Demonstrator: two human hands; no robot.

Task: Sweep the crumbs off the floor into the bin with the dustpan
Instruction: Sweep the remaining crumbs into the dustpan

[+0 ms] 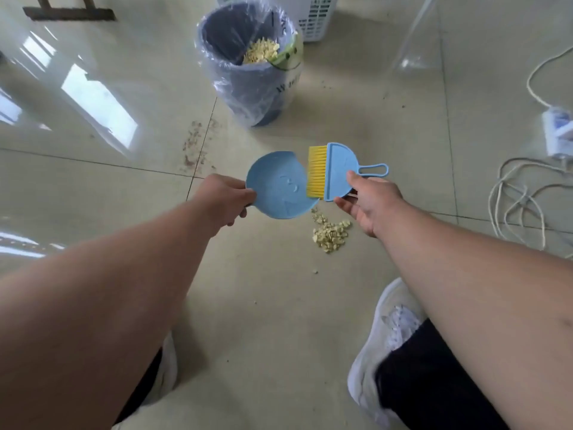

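Left hand (224, 197) clenched on light, stiff round blue plastic dustpan (279, 186) at its rim; right hand (367, 201) pinching small blue yellow-bristled brush (336, 170) by its body; loose pale crumbs (330, 232) likely scatter easily

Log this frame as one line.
left hand: holds dustpan, empty | right hand: holds brush | crumbs: on floor, some in bin

I see my left hand (221, 198) gripping the blue dustpan (279, 187) and my right hand (367, 203) pinching the yellow-bristled brush (338, 170) against its rim, above the crumbs (330, 232) on the floor (263, 274), the lined bin (251, 72) beyond.
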